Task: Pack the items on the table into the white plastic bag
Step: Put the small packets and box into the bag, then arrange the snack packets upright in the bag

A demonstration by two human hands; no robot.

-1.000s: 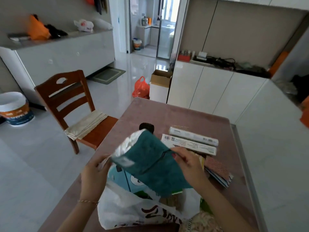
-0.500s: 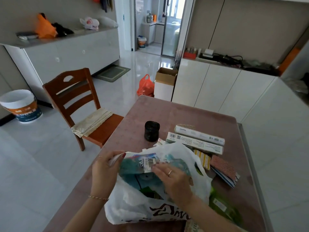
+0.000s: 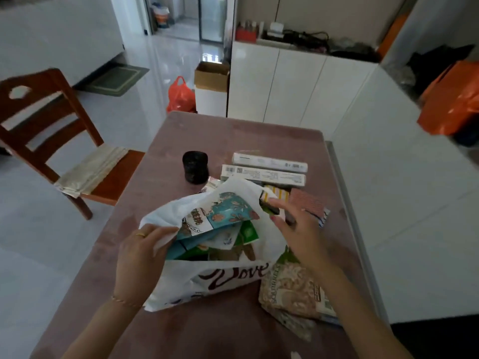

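Packing is midway: the left hand (image 3: pixel 141 251) pinches open the rim of the white plastic bag (image 3: pixel 207 281) at desk (image 3: pixel 233 133) centre, while the right hand (image 3: pixel 298 226), fingers spread and empty, reaches at one o'clock for the yellow striped box (image 3: pixel 278 194), which needs grasping next.

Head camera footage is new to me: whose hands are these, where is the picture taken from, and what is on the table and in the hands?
There is no machine here. A person wears one wide-angle camera on the head, looking forward and down, so both arms enter from the bottom edge. The left hand grips the rim of the white plastic bag, holding it open; packets already lie inside. The right hand reaches over the bag toward a yellow striped box; whether it grips it is unclear. On the brown table remain a black jar, two long white boxes, a reddish patterned packet and a snack bag.
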